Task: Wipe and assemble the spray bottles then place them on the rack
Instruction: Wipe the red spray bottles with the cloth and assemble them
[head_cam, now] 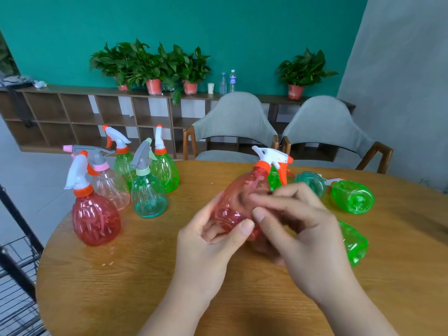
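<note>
The red bottle (238, 197) is hanging tilted between both hands, just above the bench (145, 287).
Its long axis is running away from the person, with the base toward the palms and the trigger head (271, 157) pointing up and away. The left hand (206, 241) is gripping the base from the left; the right hand (298, 229) is pinching the body from the right. The rack (19, 263) is standing off the bench's left edge, so the left hand is likely nearer.

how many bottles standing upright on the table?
5, all on the table's left: red nearest, pink behind it, teal right of them, left green and right green at the back. A green bottle behind the held bottle is mostly hidden.
</note>
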